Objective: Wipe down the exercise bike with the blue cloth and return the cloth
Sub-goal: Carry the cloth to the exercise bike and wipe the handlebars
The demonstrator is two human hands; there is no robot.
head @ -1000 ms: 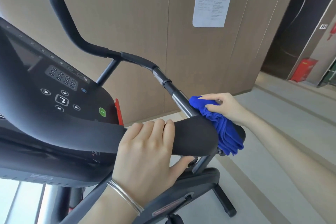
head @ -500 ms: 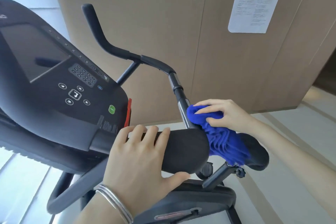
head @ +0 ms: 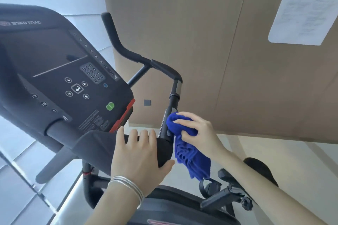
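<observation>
The black exercise bike fills the left and lower view, with its console (head: 73,78) at the left and a curved handlebar (head: 161,67) rising behind it. My left hand (head: 139,155), with silver bangles on the wrist, grips the padded near end of the handlebar. My right hand (head: 197,131) presses the bunched blue cloth (head: 188,151) against the upright handlebar tube (head: 172,104). The cloth's loose end hangs down past the padded grip. The bike's saddle (head: 259,168) shows partly behind my right forearm.
A tan panelled wall (head: 210,42) stands close behind the bike, with a white printed sheet (head: 303,9) taped at upper right. A pedal with strap (head: 214,188) and the seat adjuster knob (head: 247,204) sit low at the right. Pale floor shows beyond.
My right hand has slid the blue cloth up the handlebar tube, off the padded end. The view has tilted upward and left. My left hand keeps its grip.
</observation>
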